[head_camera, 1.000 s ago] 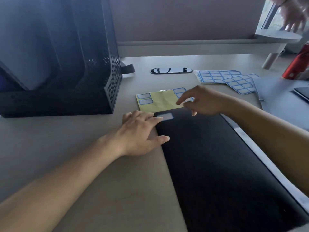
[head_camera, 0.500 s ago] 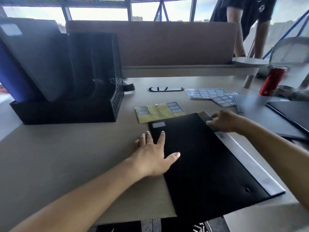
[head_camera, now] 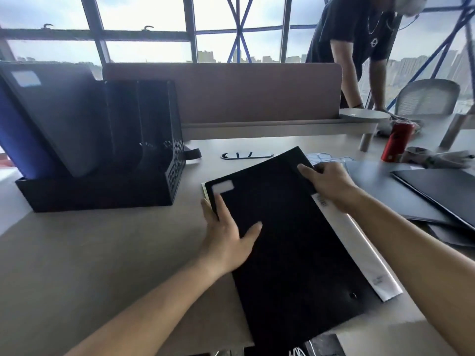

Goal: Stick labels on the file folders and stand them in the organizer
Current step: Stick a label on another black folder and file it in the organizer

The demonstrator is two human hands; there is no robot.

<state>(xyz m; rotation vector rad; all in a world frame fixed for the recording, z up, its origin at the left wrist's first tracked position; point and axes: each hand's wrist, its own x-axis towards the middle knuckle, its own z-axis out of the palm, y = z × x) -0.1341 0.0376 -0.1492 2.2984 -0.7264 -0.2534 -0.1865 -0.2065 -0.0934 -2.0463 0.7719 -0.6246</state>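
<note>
A black perforated plastic organizer (head_camera: 102, 191) stands at the left of a smooth beige table (head_camera: 90, 253). In its leftmost slots, a blue folder (head_camera: 15, 140) and a matte grey folder (head_camera: 64, 119) lean to the left. The grey folder carries a pale rectangular label (head_camera: 25, 78) at its top corner, with no writing visible.

The left hand (head_camera: 226, 232) lies on the near left edge of a black file folder (head_camera: 295, 240). The fingers are straight and the thumb is spread wide across the cover. Whether the outer fingers tuck under the edge cannot be told. Just beyond the fingertips, a blank white label (head_camera: 222, 187) sits in the folder's far left corner.

The folder is flat and matte, with a glossy white spine strip (head_camera: 359, 253) along its right side. The small grey print on the strip is too blurred to read. The right hand (head_camera: 326, 183) grips the far end of the spine, thumb on top and fingers curled beneath.

Half a second ago the folder lay flat under an open left palm. Its far end now reaches over the yellow backing sheet, which is hidden, and partly over the blue-bordered label sheets (head_camera: 321, 157).

Behind the folder lies a black-and-white oval object (head_camera: 246, 155). To the right are a red can (head_camera: 397, 143) and a loose stack of dark folders (head_camera: 437, 191). A person in a black T-shirt (head_camera: 359, 47) leans on the far desk.
</note>
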